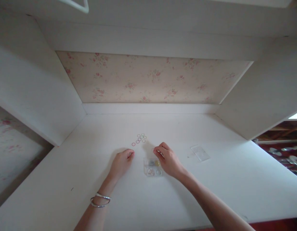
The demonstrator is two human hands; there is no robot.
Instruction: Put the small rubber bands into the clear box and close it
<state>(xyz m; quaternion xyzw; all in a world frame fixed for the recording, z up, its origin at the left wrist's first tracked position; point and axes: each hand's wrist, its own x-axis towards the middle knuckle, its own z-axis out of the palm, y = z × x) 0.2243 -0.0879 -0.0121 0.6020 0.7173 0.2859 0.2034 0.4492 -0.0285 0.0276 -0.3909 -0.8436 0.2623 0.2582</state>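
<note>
forearms (198, 192) are placed nearest the camera, the left one encircled by a silver bracelet (99, 206). head view: on the white tabletop (129, 205), thin coloured rings (138, 141) are laid flat in a loose cluster, beyond and between the hands. the left hand (121, 163) is curled, thumb and forefinger brought together just short of the closest ring; whether anything is gripped cannot be told. the right hand (169, 160) is held at the right side of a clear divided box (145, 170); a small pinkish ring (153, 149) appears to be pinched at its fingertips. more rings and a yellow item (157, 163) are contained in the box. handling, judged: rings are rated light, slim, easily dropped; best taken by the rim between thumb and fingertip. box is presumed stiff, slick. orientation: no long axis is shown by a ring; the cluster is strung from near left to far right. a flat clear panel (200, 153), farther right, is slanted from far left to near right along its length.
</note>
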